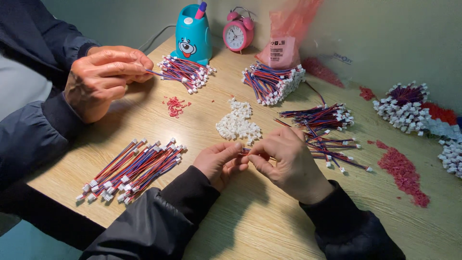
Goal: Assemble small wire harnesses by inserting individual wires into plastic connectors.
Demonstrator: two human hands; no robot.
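Near the middle of the wooden table (269,216), the person's left hand (220,162) and right hand (288,161) met fingertip to fingertip. Both were closed in a pinch on a thin red-blue wire lead (246,150) held between them, the left thumb and forefinger at one side, the right fingers curled over the other. Whether a connector sat on the pinched end could not be told, as the fingers hid it.

At twelve o'clock from the hands, just beyond them, lay a small heap of white plastic connectors (237,123). At three o'clock, beside the right hand, loose wire leads (332,147) lay scattered, with a tidier bunch (320,115) behind them. At nine o'clock, well apart from the left hand, a flat row of finished leads with white ends (132,168) lay near the table's edge.

Farther off at twelve o'clock sat a thick bundle of wires (272,82) in front of a pink plastic bag (286,38), a pink alarm clock (238,31) and a blue pen holder (192,33). Red crumbs (404,173) lay at three o'clock.

At ten o'clock a co-worker's hands (103,77) were closed on the end of another wire bunch (185,72).
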